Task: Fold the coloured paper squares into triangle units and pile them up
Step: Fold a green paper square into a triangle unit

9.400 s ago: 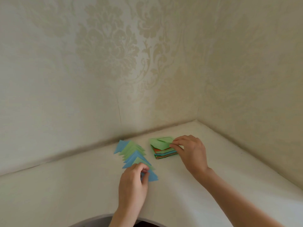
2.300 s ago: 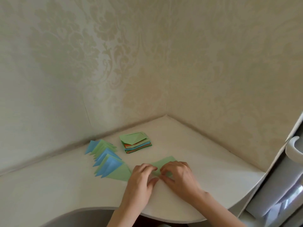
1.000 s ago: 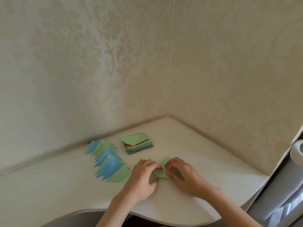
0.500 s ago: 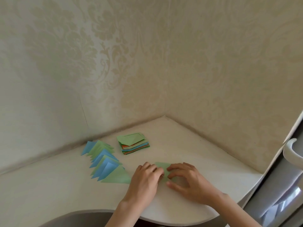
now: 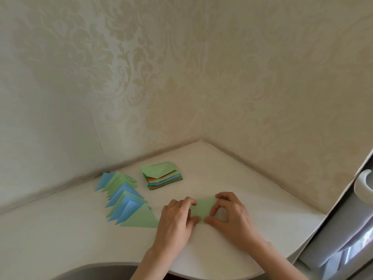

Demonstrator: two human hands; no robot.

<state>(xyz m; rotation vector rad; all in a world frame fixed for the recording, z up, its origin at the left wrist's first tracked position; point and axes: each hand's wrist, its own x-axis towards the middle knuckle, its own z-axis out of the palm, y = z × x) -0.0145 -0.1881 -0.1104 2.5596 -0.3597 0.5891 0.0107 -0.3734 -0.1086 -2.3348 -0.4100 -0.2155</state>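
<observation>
Item: green sheet, flat on the table near the front edge, between my two hands. Left hand: fingers curled down, tips pinching and pressing the sheet's left end. Right hand: forefinger on the far right corner, thumb on the near edge, fingers curled, gripping the sheet at that end. Step in hand, as I judge it: folding this sheet. How far the fold has gone I cannot tell, since my hands hide both ends. To do it well I should line the edges up before pressing, hold one end fixed with the left hand, and run a fingertip along the crease from the middle outward so it lies sharp and does not skew. Thin paper slips on a smooth top, so pressure should go straight down. Item: row of triangles, blue and green, overlapping, left of my hands; the nearest green one lies just beside my left hand. Item: stack of squares, far and slightly left of my hands, well apart from them; a creased green sheet on top, orange, blue and green edges showing below. Containers: none in view; both piles lie on the bare table.
</observation>
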